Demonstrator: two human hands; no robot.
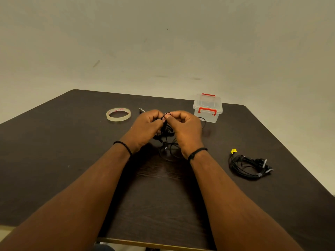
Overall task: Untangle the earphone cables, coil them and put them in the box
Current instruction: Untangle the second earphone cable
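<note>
head view: both hands, left hand [145,127] and right hand [184,129], pinch tangled earphone cable [167,134]; lidded box [207,107] contents unclear.

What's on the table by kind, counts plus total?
Black earphone cable bundles: 2 (one tangled bundle pinched by the left hand and the right hand, one loose bundle with a yellow tag at the right)
Clear plastic box with red latches, lid on: 1
Clear tape roll: 1
Small object behind the left hand, too hidden to name: 1
Total: 5
</note>
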